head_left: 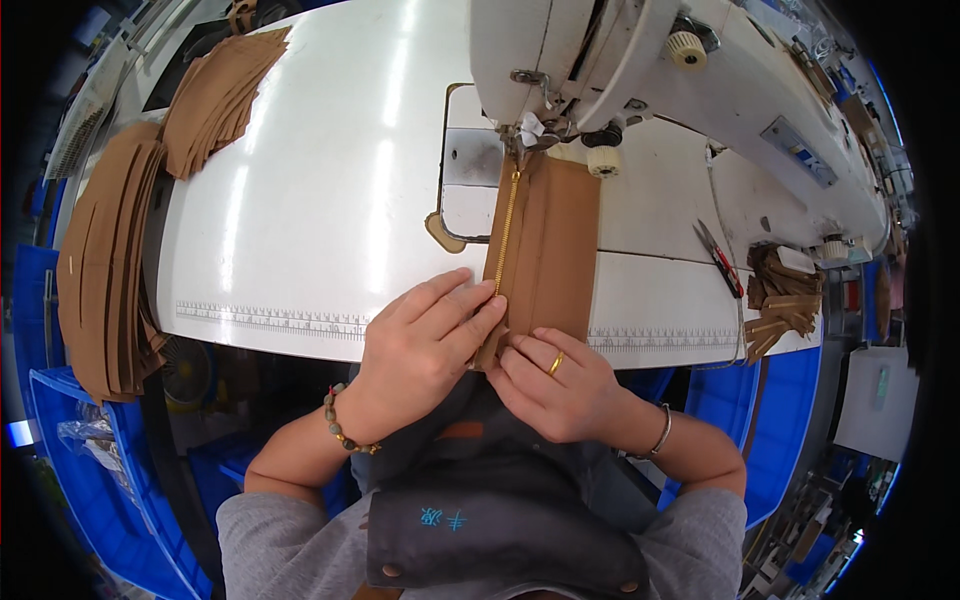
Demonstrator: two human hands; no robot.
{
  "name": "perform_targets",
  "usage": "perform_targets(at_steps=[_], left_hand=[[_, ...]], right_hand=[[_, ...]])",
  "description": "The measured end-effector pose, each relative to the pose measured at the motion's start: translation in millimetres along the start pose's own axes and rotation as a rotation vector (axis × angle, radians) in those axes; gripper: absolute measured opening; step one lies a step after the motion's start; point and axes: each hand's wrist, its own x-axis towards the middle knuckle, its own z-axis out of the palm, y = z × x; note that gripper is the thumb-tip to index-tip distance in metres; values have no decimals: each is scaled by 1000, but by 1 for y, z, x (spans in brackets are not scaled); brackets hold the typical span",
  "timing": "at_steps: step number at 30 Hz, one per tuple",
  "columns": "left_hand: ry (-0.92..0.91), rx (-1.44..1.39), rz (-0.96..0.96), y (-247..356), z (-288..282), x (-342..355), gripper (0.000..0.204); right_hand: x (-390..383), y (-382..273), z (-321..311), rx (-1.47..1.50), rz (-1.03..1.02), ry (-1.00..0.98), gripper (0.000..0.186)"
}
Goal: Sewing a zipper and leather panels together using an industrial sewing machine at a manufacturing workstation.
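A brown fabric piece [560,240] with a gold metal zipper [508,225] along its left side runs from under the white sewing machine's presser foot [520,150] down to the table's near edge. My left hand [430,350] lies on the lower end of the zipper side, fingers pressed together gripping the fabric. Just right of it my right hand [548,385], with a gold ring, pinches the fabric's lower end at the table edge. Both thumbs are partly hidden.
The white table [290,230] carries brown fabric stacks [110,270] [220,100] at left. Red-handled snips [729,271] and brown scraps [775,295] lie at right. The sewing machine [740,110] spans the upper right. Blue bins [100,480] [780,430] stand below on both sides.
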Motion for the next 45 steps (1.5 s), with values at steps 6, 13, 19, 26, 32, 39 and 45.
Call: perform_targets(at_steps=[6, 13, 19, 26, 32, 39, 45], left_hand=[[88, 68, 36, 14, 7, 3, 40], [40, 91, 22, 21, 16, 1, 43], [-111, 111, -6, 23, 8, -1, 46], [-223, 123, -32, 23, -2, 2, 65], [-212, 88, -41, 24, 6, -15, 61], [-122, 169, 59, 26, 8, -50, 54], [-74, 371, -101, -22, -59, -69, 48]], right_hand=[[-10, 1, -7, -45, -27, -6, 10], [-11, -1, -12, -33, 6, -4, 18], [18, 55, -32, 208, 234, -58, 21], [39, 116, 7, 75, 321, -339, 64], [36, 113, 4, 49, 270, -281, 75], [39, 107, -10, 7, 333, -461, 106], [44, 105, -11, -4, 291, -423, 114]])
